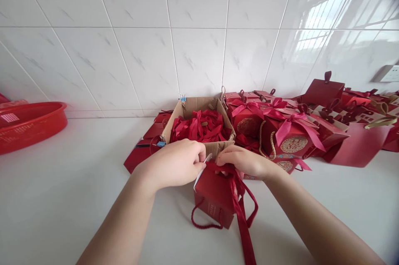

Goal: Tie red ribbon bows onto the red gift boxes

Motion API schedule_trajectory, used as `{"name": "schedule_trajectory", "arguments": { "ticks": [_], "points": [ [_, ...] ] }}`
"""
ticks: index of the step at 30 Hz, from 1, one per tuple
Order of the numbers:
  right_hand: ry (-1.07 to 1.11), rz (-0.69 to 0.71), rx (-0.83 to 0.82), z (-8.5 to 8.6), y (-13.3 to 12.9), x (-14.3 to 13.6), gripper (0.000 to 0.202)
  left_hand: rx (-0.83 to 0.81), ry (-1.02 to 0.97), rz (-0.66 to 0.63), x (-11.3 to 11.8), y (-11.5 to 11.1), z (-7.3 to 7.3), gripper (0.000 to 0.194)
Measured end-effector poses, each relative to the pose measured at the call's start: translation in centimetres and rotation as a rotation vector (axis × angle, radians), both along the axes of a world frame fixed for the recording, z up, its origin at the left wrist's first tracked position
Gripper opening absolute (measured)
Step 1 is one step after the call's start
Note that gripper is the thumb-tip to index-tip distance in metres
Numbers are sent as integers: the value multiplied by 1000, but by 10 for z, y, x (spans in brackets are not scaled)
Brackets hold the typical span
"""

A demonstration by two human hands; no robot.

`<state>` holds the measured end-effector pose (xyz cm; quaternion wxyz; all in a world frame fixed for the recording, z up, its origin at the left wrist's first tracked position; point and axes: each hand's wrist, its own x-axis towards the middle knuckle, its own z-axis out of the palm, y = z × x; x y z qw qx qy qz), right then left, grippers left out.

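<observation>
A small red gift box (215, 192) with a red cord handle (204, 226) stands on the white counter in front of me. My left hand (183, 159) pinches the box's upper left edge, where a pale inner flap shows. At the top of the box my right hand (241, 161) has its fingers closed round a dark red ribbon (245, 231). The ribbon's loop and long tail hang down the box's right side. Just behind both hands sits an open cardboard box (215, 146) full of loose red ribbons (202, 127).
Finished-looking red gift boxes with pink bows (293, 125) crowd the counter at right, beside more red boxes (324, 90). Flat red packaging (137, 152) lies left of the carton. A red plastic basket (34, 127) stands far left. A tiled wall (199, 57) runs behind.
</observation>
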<state>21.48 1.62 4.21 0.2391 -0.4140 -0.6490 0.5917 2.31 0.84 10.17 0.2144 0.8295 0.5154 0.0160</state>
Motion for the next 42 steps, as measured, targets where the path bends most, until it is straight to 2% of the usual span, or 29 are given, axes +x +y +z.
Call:
{"name": "schedule_trajectory", "arguments": {
  "ticks": [3,10,15,20,32,37,42],
  "points": [
    [-13,-11,-11,0,0,0,27,-8,0,7,0,-1,0,12],
    [-4,-34,17,3,-4,-1,22,-30,23,3,2,-3,4,30],
    [-42,-61,4,3,-3,0,20,-38,25,-28,1,-3,3,21],
    [-59,-67,30,1,-1,1,20,-16,-5,-3,2,-1,-1,27],
    [-65,-54,19,4,-2,-1,20,18,-18,-26,10,3,-5,15],
    [-104,7,76,5,-5,4,33,33,-134,35,5,9,-2,11],
    [-234,-11,150,19,-14,11,37,-1,-444,53,-9,11,7,16]
  ]
}}
